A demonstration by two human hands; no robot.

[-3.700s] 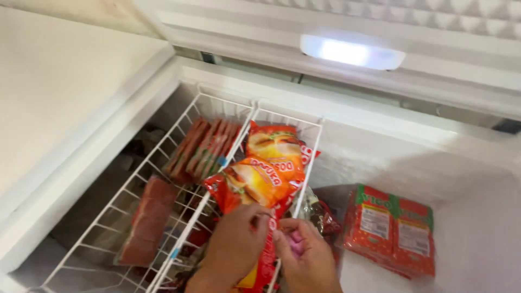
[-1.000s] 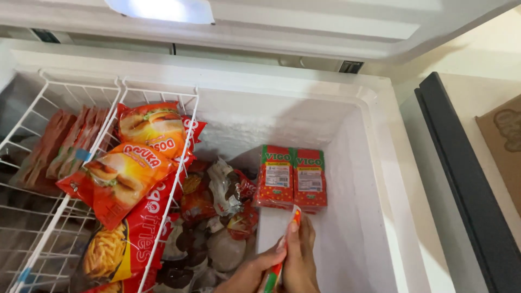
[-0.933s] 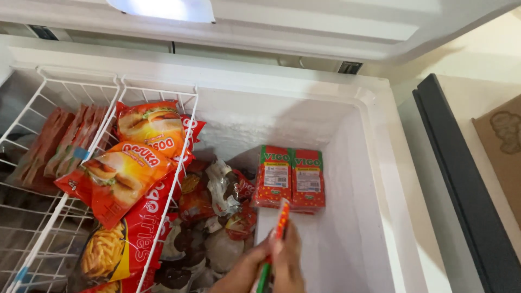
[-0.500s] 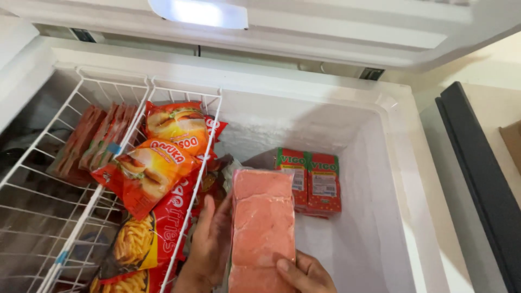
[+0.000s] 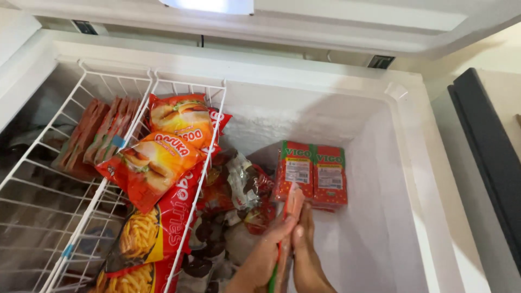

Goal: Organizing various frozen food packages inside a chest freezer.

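I look down into an open white chest freezer (image 5: pixel 412 179). Both my hands press a flat pink frozen pack (image 5: pixel 291 209) between them, held on edge. My left hand (image 5: pixel 259 259) is on its left face and my right hand (image 5: pixel 307 247) on its right face. The pack's top end sits just in front of two red and green cartons (image 5: pixel 312 173) standing side by side against the frosty back wall. Its lower end is hidden between my palms.
Two white wire baskets (image 5: pixel 149 87) hang on the left; one holds flat reddish packs (image 5: pixel 89 135), the other orange-red snack bags (image 5: pixel 157 163). Loose dark and clear wrapped items (image 5: pixel 239 190) lie in the middle. The freezer lid with a lamp (image 5: pixel 211 5) stands open above.
The pink pack, shown broad face up half a second ago, is now turned on edge between my palms and lower, nearer the red cartons. The view has shifted slightly right.
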